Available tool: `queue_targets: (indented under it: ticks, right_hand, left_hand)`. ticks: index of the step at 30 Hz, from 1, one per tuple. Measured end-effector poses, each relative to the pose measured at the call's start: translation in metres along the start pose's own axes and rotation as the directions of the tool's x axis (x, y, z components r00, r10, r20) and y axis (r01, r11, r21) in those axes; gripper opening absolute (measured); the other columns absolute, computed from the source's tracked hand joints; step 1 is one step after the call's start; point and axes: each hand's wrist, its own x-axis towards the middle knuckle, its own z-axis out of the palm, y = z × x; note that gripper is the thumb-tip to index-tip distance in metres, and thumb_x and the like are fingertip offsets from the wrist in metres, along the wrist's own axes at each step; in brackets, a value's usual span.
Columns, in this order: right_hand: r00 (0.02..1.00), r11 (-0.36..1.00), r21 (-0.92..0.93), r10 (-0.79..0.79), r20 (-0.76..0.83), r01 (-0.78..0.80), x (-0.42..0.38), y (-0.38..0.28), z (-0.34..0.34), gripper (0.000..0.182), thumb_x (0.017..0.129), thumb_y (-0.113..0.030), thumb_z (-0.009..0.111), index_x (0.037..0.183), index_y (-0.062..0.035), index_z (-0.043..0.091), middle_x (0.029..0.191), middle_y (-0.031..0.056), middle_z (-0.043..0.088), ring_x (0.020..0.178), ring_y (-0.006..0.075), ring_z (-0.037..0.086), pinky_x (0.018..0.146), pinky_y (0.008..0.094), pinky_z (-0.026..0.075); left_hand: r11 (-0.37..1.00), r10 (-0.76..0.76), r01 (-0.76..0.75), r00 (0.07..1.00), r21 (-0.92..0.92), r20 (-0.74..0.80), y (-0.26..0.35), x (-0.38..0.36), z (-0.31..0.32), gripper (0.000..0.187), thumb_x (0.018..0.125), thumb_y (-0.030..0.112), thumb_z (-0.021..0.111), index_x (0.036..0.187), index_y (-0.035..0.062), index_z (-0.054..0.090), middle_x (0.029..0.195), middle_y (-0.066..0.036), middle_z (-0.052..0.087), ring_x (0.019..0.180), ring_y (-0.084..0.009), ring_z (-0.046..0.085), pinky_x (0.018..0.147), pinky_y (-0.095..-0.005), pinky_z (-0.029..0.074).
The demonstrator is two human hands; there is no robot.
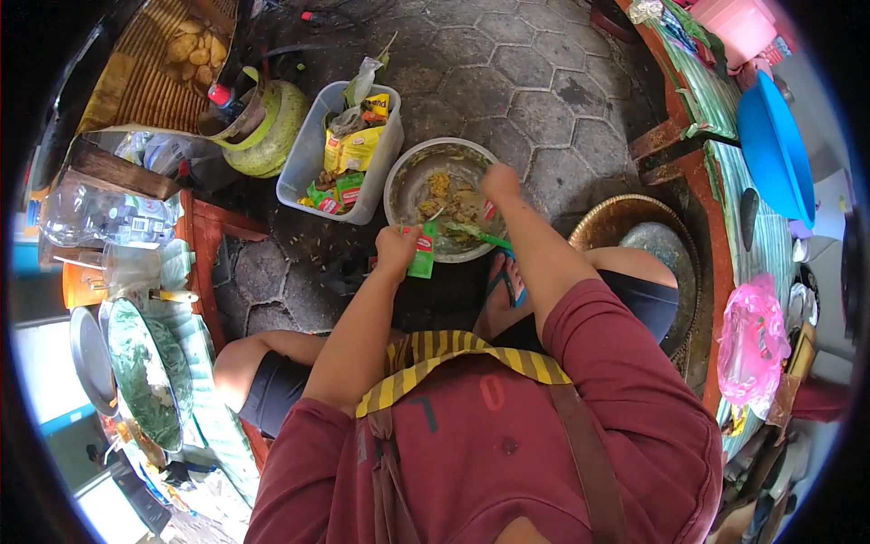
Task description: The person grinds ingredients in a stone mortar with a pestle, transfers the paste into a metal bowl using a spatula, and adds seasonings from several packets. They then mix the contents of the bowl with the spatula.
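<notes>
Both hands over the metal bowl [412,177], sachet in hand.

The left hand [397,247] grips a green sachet [422,254] just at the bowl's near rim; the right hand [500,183] reaches over the bowl, closed on something small I cannot make out. Judging by the yellowish food [450,199] already in the bowl on the paved floor [507,82], mixing looks partly done (more packets wait). Largest first: one bowl, one clear plastic tub [304,168] of seasoning packets [352,150] beside it, one sachet held.
</notes>
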Motion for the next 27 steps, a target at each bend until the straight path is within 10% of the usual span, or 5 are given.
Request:
queue_targets:
  ticks: [6,12,17,19,27]
  right_hand:
    - [0.843,0.843,-0.221,-0.523,-0.124,0.491,-0.023,-0.058,-0.035,0.016,0.076,-0.008,0.052,0.081,0.0000,0.065,0.090,0.0215,0.060,0.085,0.0374,0.060,0.074,0.0439,0.049]
    - [0.728,0.676,-0.353,-0.685,0.021,0.647,-0.011,-0.042,-0.016,0.011,0.074,-0.010,0.054,0.076,-0.0005,0.060,0.087,0.0198,0.059,0.078,0.0355,0.059,0.069,0.0449,0.049]
    - [0.743,0.785,-0.104,-0.613,-0.267,0.610,-0.041,-0.061,-0.034,0.009,0.074,-0.008,0.057,0.080,-0.0031,0.060,0.085,0.0175,0.060,0.086,0.0311,0.059,0.072,0.0410,0.049]
    - [0.848,0.793,-0.333,-0.528,0.039,0.510,-0.047,-0.017,-0.004,0.013,0.074,-0.015,0.056,0.075,-0.0019,0.059,0.074,0.0190,0.059,0.074,0.0358,0.059,0.064,0.0448,0.048]
    - [0.682,0.741,-0.186,-0.668,-0.297,0.645,-0.039,-0.074,-0.031,0.008,0.076,-0.009,0.054,0.080,-0.0027,0.058,0.082,0.0157,0.061,0.073,0.0337,0.060,0.066,0.0440,0.048]
  left_hand:
    - [0.996,-0.087,0.086,0.995,0.038,0.044,0.014,0.006,0.001,0.025,0.076,0.019,0.067,0.080,-0.0052,0.066,0.070,-0.011,0.065,0.058,-0.0171,0.061,0.053,-0.0329,0.047]
    - [0.994,-0.106,0.106,0.993,0.001,0.059,0.002,0.009,-0.004,0.027,0.072,0.021,0.070,0.077,-0.0057,0.065,0.070,-0.016,0.064,0.063,-0.0234,0.064,0.059,-0.0351,0.046]
    - [0.985,-0.145,0.153,0.985,-0.085,0.094,0.004,0.007,0.005,0.024,0.076,0.017,0.068,0.084,-0.0053,0.065,0.072,-0.011,0.065,0.060,-0.0175,0.062,0.055,-0.0319,0.047]
    - [0.986,-0.135,0.141,0.989,-0.091,0.067,0.007,0.008,0.003,0.023,0.077,0.018,0.068,0.083,-0.0044,0.065,0.073,-0.011,0.064,0.060,-0.0169,0.062,0.054,-0.0320,0.047]
    - [0.850,-0.352,0.409,0.910,-0.332,0.219,-0.007,0.021,0.005,0.022,0.079,0.017,0.065,0.089,-0.0031,0.062,0.076,-0.010,0.064,0.058,-0.0205,0.063,0.047,-0.0338,0.049]
